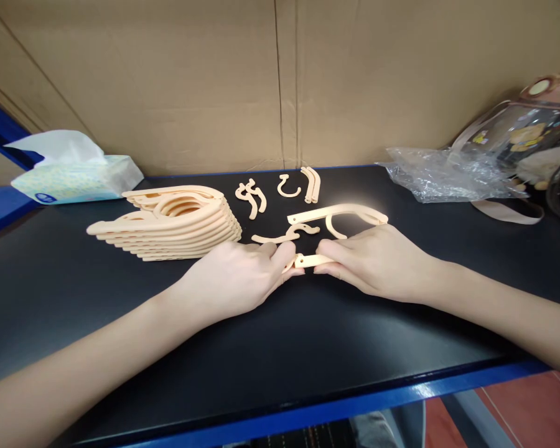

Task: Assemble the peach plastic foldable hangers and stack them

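My left hand [236, 280] and my right hand [376, 261] meet at the middle of the black table [280, 348]. Between them they pinch a pale peach plastic hanger arm [308, 260], the left fingertips on its near end, the right fingers on the far end. A larger hanger piece [338, 214] with a curved inner loop lies just behind my right hand and touches it. A small curved part [284, 236] rests behind my left fingertips. A stack of finished peach hangers [168, 224] stands to the left.
Loose hooks and curved pieces [280, 186] lie near the cardboard back wall [280, 81]. A tissue pack [74, 174] sits at the far left, crumpled clear plastic [443, 174] and a transparent bag [527, 137] at the far right. The blue table edge [354, 404] runs along the front.
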{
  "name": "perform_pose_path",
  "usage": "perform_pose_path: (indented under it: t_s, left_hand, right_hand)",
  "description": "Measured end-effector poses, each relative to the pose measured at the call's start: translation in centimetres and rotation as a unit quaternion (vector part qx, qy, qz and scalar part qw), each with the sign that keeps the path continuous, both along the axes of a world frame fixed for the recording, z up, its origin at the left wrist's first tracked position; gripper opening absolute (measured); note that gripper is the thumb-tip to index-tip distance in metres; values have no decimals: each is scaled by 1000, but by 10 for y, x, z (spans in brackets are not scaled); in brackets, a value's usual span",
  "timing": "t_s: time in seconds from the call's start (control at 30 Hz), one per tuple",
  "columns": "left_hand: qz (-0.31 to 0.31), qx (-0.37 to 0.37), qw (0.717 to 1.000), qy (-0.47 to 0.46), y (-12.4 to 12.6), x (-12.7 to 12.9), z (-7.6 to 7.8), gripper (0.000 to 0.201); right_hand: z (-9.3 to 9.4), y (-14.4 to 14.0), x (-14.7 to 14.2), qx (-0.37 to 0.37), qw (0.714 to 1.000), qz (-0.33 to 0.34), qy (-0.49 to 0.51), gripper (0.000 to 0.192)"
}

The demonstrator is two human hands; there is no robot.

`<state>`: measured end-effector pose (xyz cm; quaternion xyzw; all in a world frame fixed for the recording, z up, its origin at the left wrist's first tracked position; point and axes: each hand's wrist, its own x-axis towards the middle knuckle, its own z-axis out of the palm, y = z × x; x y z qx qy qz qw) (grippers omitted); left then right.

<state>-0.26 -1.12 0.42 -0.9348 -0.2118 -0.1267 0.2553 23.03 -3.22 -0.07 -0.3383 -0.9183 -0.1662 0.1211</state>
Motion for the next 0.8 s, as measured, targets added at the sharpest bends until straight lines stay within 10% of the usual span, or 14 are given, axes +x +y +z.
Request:
perform_pose_path:
  t_s: [0.8]
  left_hand:
    - [-16, 79, 997, 4, 0, 0, 4, 24]
  right_hand:
    - [7, 1, -1, -123, 992, -25, 1, 38]
